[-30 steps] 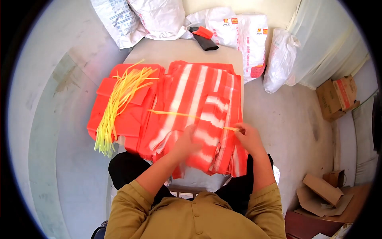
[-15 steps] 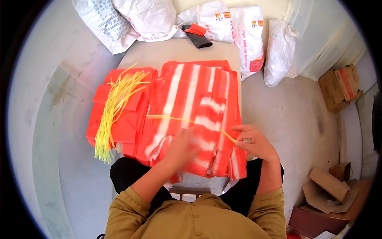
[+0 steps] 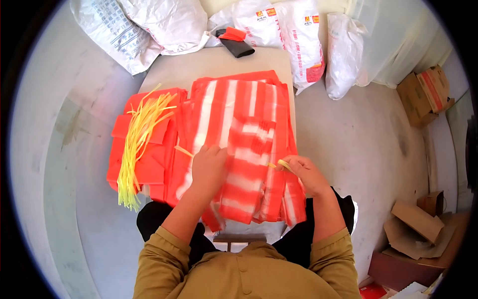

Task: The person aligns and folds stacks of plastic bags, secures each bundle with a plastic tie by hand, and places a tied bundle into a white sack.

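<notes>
A folded bundle of red-and-white striped plastic (image 3: 247, 172), seemingly bags, lies on a larger stack of the same striped plastic (image 3: 215, 107). My left hand (image 3: 209, 167) is closed at the bundle's left edge on a yellow strip (image 3: 183, 150), whose loose end sticks out to the left. At the bundle's right side, my right hand (image 3: 301, 170) pinches the strip's other end between thumb and fingers. The strip's run under the bundle is hidden. Left of the stack, a bunch of yellow strips (image 3: 133, 149) rests on folded red plastic (image 3: 154, 172).
The work sits on a beige table (image 3: 174, 70). Beyond it stand several white sacks (image 3: 249, 25), and a black roll with a red piece (image 3: 236, 45) lies at the table's far edge. Cardboard boxes (image 3: 423, 99) and an open carton (image 3: 416, 234) are on the floor at right.
My left hand has moved left and up onto the strip's left part and closed on it. My right hand's fingers have closed tighter on the right end. The whole view has shifted slightly.
</notes>
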The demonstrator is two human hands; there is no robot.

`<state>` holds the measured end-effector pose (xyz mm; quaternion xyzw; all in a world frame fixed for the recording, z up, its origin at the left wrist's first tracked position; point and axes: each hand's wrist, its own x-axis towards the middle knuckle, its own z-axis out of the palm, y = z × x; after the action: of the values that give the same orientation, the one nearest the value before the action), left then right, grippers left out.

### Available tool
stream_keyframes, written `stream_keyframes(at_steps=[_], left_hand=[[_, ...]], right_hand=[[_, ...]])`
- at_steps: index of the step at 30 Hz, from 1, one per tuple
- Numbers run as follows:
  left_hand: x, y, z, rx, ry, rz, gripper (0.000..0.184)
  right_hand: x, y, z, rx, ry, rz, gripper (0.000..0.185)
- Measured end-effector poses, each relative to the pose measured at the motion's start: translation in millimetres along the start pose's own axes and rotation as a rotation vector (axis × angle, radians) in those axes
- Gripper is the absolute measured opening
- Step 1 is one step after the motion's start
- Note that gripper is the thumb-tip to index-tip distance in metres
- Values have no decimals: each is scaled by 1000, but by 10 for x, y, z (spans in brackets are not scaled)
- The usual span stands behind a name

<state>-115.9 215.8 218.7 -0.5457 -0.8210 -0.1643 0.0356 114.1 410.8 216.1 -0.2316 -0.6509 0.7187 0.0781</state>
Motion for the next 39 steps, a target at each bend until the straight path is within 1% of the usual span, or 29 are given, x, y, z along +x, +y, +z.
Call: stream_keyframes(at_steps=[2, 5, 8, 11, 14, 17, 20, 23, 26, 29, 32, 35, 38, 39], left_hand=[[5, -96, 89, 61, 6, 78, 26], [13, -110, 150, 57, 110, 126, 18], [20, -129, 188, 86, 33, 84, 17], [5, -90, 159, 49, -29, 17, 14], [-39, 22, 52, -133, -70, -122, 10], [-90, -20, 66, -234, -72, -144, 16], [-151, -48, -4, -387, -123, -167, 21], [-156, 21, -118, -526, -222, -202, 22], [-99, 76, -66, -559, -229, -75, 21], [-13, 198, -42, -528, -268, 50, 21], [29, 341, -58, -564, -332, -6, 21], [-3, 361, 38, -538, -272, 13, 21], [-20, 415, 31, -476, -247, 39, 20], [-18, 421, 45, -475, -230, 28, 19]], right_hand=[[-32, -14, -6, 8, 3, 21, 38], [-23, 83, -1, 144, -2, 54, 43], [-16, 70, -22, -33, -17, 82, 36], [-22, 103, -77, -276, -23, 33, 29], [-74, 106, -111, -364, 76, -10, 23], [-102, 35, -74, -675, 137, -163, 20], [-154, 39, 6, -931, 206, -257, 21], [-176, 5, 71, -1038, 180, -205, 23], [-166, -85, 138, -966, 171, -171, 21], [-169, -240, 201, -752, 162, -164, 19], [-72, -78, 221, -490, 93, -209, 18], [54, 4, 325, -186, -10, -89, 18], [172, -13, 431, -38, -8, 52, 20], [219, 17, 461, -17, 36, 21, 20]])
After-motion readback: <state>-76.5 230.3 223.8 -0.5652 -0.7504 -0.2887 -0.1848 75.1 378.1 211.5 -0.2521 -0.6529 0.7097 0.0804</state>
